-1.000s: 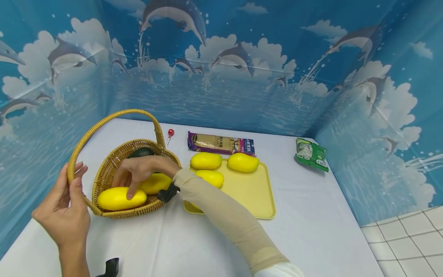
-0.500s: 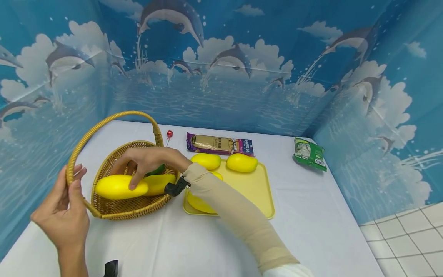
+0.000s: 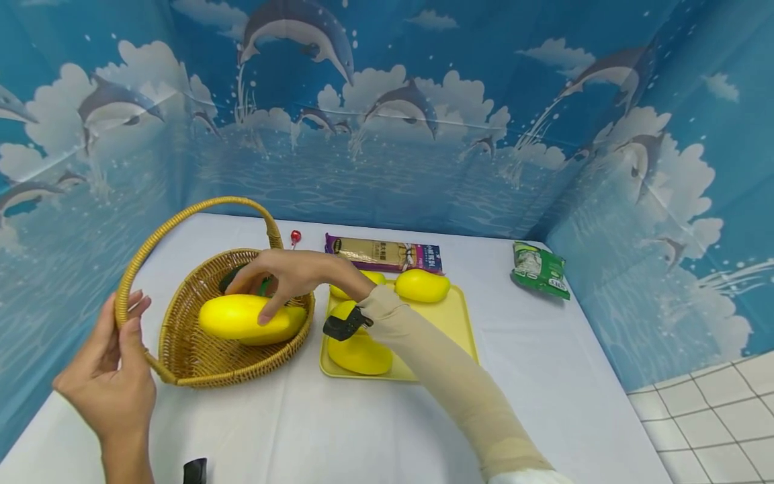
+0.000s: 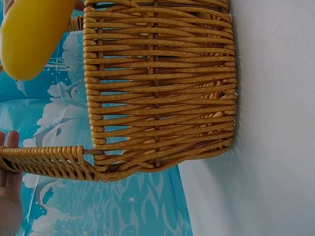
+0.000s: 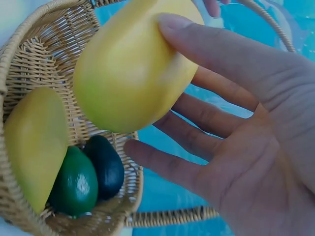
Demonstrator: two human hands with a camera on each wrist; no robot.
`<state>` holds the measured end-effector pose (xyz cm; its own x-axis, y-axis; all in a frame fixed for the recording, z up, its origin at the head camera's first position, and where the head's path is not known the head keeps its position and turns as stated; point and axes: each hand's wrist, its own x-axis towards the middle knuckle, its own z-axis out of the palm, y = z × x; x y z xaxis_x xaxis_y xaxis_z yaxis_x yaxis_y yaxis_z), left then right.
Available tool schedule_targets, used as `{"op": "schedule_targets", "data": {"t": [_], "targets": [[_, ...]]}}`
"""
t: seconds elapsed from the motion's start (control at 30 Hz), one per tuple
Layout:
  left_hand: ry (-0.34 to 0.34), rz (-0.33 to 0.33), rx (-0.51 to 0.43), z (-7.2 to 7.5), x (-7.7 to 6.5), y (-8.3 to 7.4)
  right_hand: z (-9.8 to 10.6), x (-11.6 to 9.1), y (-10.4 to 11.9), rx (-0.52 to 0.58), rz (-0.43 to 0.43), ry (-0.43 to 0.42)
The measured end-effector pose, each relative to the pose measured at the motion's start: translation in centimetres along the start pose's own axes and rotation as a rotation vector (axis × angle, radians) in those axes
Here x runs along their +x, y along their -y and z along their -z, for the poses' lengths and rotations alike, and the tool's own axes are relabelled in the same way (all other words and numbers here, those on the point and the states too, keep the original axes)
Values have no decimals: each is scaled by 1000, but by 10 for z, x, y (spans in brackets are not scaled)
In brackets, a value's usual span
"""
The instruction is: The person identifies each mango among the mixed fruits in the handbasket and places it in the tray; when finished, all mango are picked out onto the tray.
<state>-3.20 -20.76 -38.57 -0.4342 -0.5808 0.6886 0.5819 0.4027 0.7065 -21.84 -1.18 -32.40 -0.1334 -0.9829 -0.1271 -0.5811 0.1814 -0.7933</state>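
Note:
In my right hand [image 3: 290,272] I hold a yellow mango [image 3: 232,316], thumb on one side and fingers on the other. The left wrist view shows this mango [image 4: 37,37] above the rim of the wicker basket [image 4: 157,98]. My left hand [image 3: 111,376] grips the basket's handle [image 3: 230,200] at its near left side. Inside the basket lie another mango [image 5: 34,147], a green avocado [image 5: 76,182] and a dark avocado [image 5: 104,167]. My right hand hides part of them in the head view.
Right of the basket, a yellow tray [image 3: 435,329] bears several mangoes [image 3: 423,286], partly covered by my right forearm. Behind are a red lollipop [image 3: 295,236] and a purple-and-gold packet [image 3: 387,254]. A green bag [image 3: 540,270] lies far right, near the dolphin-printed curtain [image 3: 423,175].
My right hand has raised the mango from the basket's near left part and carried it to the right. The left hand has stayed on the handle.

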Motion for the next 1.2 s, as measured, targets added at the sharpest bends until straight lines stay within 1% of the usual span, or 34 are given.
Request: {"op": "schedule_targets", "data": {"t": [0.13, 0.23, 0.37, 0.53, 0.63, 0.8, 0.9, 1.03, 1.2], "targets": [[-10, 7, -14, 0, 0, 1, 0, -19, -4, 3, 26, -19], [-16, 7, -40, 0, 0, 4, 1, -35, -6, -28, 34, -43], [-18, -5, -54, 2, 0, 12, 0, -57, -7, -31, 6, -75], [-15, -7, -75, 4, 0, 20, -2, -86, -13, -12, -5, -132], [-16, -5, -77, 3, 0, 20, -4, -104, -20, 5, 6, -183], [-26, 2, -92, -1, 0, 14, -9, -137, -37, 102, 34, -295], [-26, 0, -101, -1, 0, 14, -14, -156, -45, 145, 16, -360], [-25, 0, -97, 0, -1, 15, -22, -180, -54, 158, -27, -432], [-23, 0, -85, 0, 0, 13, -34, -208, -65, 187, -41, -508]]}}
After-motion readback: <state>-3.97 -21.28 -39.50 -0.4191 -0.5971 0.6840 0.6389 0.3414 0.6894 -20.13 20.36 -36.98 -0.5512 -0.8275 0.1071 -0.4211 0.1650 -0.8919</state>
